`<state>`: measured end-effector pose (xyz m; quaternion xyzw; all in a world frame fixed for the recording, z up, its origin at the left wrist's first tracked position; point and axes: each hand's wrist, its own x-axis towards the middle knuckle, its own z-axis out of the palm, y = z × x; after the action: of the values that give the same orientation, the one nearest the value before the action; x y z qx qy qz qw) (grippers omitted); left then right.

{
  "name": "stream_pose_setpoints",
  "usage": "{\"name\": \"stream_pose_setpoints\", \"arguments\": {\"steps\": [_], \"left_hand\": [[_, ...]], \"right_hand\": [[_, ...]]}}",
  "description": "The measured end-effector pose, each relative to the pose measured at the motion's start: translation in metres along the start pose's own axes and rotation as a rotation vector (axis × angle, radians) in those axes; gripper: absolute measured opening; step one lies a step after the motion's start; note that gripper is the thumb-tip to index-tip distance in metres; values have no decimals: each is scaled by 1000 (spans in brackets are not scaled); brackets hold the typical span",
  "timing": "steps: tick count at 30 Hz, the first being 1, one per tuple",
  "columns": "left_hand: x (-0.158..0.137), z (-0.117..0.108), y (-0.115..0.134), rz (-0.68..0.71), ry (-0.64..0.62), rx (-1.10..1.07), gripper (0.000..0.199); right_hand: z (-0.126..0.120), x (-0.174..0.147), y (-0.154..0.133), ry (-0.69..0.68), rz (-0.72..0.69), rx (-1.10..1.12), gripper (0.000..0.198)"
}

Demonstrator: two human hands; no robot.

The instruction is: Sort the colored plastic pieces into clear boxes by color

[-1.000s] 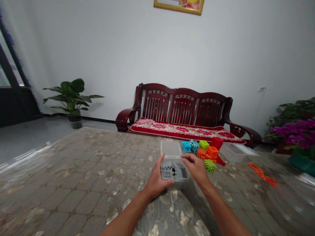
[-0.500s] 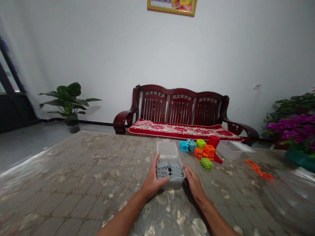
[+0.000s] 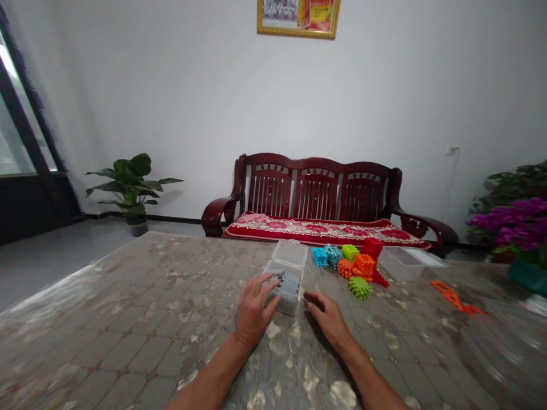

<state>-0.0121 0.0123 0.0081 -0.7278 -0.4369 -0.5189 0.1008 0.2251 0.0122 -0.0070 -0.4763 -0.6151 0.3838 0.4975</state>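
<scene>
A clear plastic box point(image 3: 288, 304) stands on the table with its hinged lid point(image 3: 290, 254) laid back behind it. Flat grey interlocking pieces point(image 3: 290, 283) fill the box. My left hand point(image 3: 254, 304) is at the box's left front, its fingers spread and reaching over the rim; whether the fingertips touch the grey pieces is hard to tell. To the right of the box, my right hand point(image 3: 327, 316) hovers with fingers slightly bent and thumb apart, holding nothing, a small gap from the wall.
Behind and right are connected-piece shapes in blue point(image 3: 325, 255), orange point(image 3: 363, 265), red point(image 3: 371, 248) and green point(image 3: 359, 287). Beyond them stands another clear container point(image 3: 401, 266). A flat orange strip point(image 3: 455, 297) and a large clear plastic vessel point(image 3: 508, 341) lie at the right.
The box has shifted a little left and now sits slightly turned. My left hand has changed from gripping its side to spread fingers over the rim. My right hand has come off its wall.
</scene>
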Motion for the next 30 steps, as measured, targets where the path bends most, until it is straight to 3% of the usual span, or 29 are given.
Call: {"name": "stream_pose_setpoints", "arguments": {"steps": [6,13,21,30], "left_hand": [[7,-5,11,85,-17,74,12],[13,2,8,2,-8,67,11],[28,14,-10,-150,-64,98,12],[53,31,-39,-191,-73,156,12]], "right_hand": [[-1,1,-1,26,-13,-14,33],[0,2,2,7,-21,-44,33],[2,1,2,3,-28,-35,32],[4,2,2,-6,-27,-30,30]]}}
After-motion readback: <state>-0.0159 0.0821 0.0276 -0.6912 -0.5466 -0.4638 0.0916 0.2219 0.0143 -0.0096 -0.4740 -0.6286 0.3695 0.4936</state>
